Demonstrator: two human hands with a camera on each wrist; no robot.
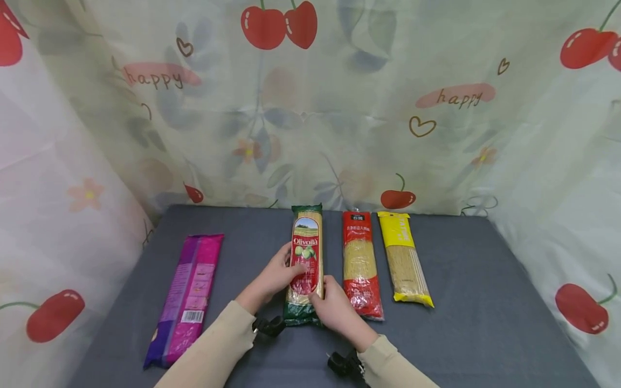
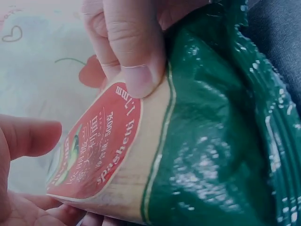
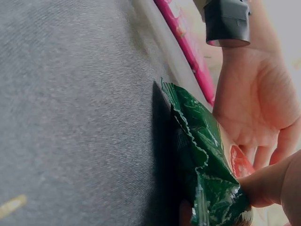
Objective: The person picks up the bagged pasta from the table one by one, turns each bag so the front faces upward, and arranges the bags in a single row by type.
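Note:
A spaghetti packet [image 1: 306,237] with green ends and a red Olivoilà label lies face up, held by both hands. My left hand [image 1: 278,274] grips its left side, thumb over the front; in the left wrist view its fingers go under the packet's edge. My right hand [image 1: 336,308] pinches the lower right edge, thumb on top. In the right wrist view the green end [image 3: 202,132] is lifted a little off the cloth, with a fingertip beneath it. Right of it lie a red pasta packet [image 1: 360,258] and a yellow pasta packet [image 1: 405,258].
A pink and purple packet [image 1: 189,296] lies at the left of the grey-clothed table [image 1: 466,323]. A printed curtain [image 1: 339,108] hangs behind and at both sides. Black wrist devices [image 1: 269,326] are strapped at both cuffs.

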